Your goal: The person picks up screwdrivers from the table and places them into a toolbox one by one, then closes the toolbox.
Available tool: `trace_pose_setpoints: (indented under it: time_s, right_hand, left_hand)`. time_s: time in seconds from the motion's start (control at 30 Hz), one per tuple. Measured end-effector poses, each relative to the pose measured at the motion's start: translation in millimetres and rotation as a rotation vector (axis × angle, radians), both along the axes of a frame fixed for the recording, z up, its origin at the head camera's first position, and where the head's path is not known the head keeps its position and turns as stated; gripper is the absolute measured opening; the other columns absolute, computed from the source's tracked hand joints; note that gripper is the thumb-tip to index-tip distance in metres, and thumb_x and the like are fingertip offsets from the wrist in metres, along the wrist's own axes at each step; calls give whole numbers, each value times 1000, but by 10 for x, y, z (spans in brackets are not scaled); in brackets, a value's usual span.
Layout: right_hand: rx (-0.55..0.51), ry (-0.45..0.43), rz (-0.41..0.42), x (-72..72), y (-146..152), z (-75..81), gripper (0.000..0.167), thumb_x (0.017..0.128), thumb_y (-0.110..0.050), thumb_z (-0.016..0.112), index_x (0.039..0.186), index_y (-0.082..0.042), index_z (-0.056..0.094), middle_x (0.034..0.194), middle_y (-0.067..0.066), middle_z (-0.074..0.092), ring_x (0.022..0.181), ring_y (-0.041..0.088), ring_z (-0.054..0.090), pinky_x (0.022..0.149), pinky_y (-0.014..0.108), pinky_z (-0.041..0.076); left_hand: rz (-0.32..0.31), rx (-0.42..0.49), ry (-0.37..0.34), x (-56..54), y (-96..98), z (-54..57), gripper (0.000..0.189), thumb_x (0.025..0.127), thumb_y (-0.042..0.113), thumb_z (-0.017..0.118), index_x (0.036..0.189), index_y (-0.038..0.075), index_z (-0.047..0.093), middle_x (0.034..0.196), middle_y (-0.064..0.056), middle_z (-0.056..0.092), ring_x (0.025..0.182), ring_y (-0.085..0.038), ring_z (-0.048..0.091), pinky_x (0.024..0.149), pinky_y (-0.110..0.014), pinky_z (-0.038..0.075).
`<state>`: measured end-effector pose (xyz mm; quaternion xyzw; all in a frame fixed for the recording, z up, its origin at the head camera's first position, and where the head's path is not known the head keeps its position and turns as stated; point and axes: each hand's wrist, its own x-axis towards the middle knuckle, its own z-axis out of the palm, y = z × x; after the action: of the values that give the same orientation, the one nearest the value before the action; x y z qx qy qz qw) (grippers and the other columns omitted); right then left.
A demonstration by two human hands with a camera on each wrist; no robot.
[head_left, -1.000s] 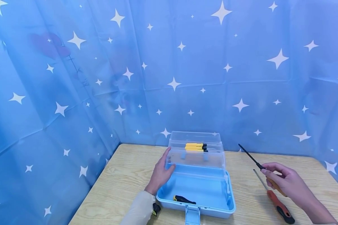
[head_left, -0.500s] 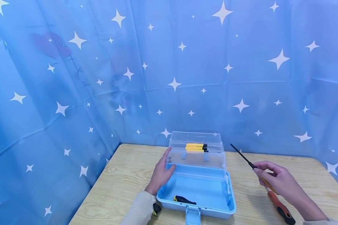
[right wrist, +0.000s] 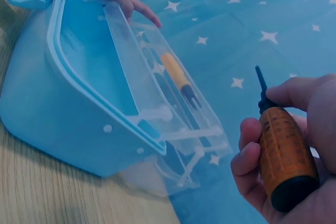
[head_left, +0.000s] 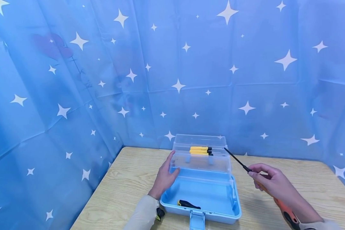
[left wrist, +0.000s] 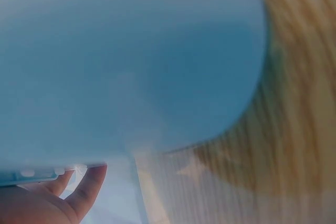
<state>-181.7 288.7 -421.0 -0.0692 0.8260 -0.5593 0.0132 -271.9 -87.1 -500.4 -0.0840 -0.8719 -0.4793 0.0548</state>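
A light-blue toolbox (head_left: 201, 195) stands open on the table, its clear upper tray (head_left: 201, 163) raised at the back. My left hand (head_left: 164, 177) holds the tray's left edge, thumb in front and some fingertips showing through the clear plastic. My right hand (head_left: 271, 182) grips a screwdriver (right wrist: 286, 156) by its orange-brown handle; the black shaft points up and left, its tip near the tray's right edge in the head view. Several small yellow screwdrivers (head_left: 199, 150) lie in the tray. A black-and-yellow handled tool (head_left: 188, 204) lies inside the box at the front.
A red-and-black handled screwdriver (head_left: 287, 212) lies on the wooden table (head_left: 123, 182), partly hidden under my right forearm. A black-and-yellow object (head_left: 160, 214) sits beside the box, partly behind my left sleeve. The box's front latch (head_left: 196, 219) hangs down. A blue starry curtain (head_left: 149, 80) stands behind.
My right hand has moved left with the screwdriver, bringing its tip to the tray's right edge. My left hand and the toolbox have stayed in place.
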Motion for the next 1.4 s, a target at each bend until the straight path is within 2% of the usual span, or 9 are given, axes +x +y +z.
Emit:
trace_pose_setpoints:
  time_s: [0.37,0.67,0.9,1.1,1.27,1.4]
  right_hand:
    - [3,47,74,-51,-191,14,27,101,-23,57,118,-2,58,72,10,57,49,24,48,38,32,39]
    - [-15,26,109,-88,-342,23,31,100,-23,58,121,0,58,74,12,57,53,22,52,41,30,42]
    - [-7,9,114,-102,-462,29,31,99,-21,61,121,1,59,79,13,57,56,20,55,46,28,46]
    - [19,-12,137,-121,-582,45,32,98,-24,63,120,-1,60,80,12,57,61,28,58,52,29,51]
    - [8,-21,195,-150,-684,32,31,98,-23,61,120,-1,60,75,12,58,61,34,57,52,30,51]
    - [13,-23,211,-165,-742,17,30,98,-24,61,119,-2,60,74,13,58,60,35,57,51,31,50]
  left_hand:
    - [-2,16,-7,-8,4,-2,73,96,26,61,154,48,22,159,2,36,144,-31,37,110,-63,35]
    - [-8,10,-1,-12,-4,-21,73,96,27,61,153,50,21,158,2,36,140,-32,43,108,-62,39]
    - [0,0,-8,-18,0,-31,73,97,28,60,153,52,20,160,4,34,142,-31,40,109,-62,38]
    - [-2,-6,-10,-20,-7,-28,73,97,28,60,153,51,20,160,5,33,145,-29,36,110,-62,37]
    - [4,-7,-11,-18,-9,-14,73,96,28,60,153,50,20,160,4,34,145,-30,36,110,-62,37]
    - [11,-4,-17,-21,2,-11,73,96,28,61,153,51,21,161,5,32,145,-30,35,111,-62,36]
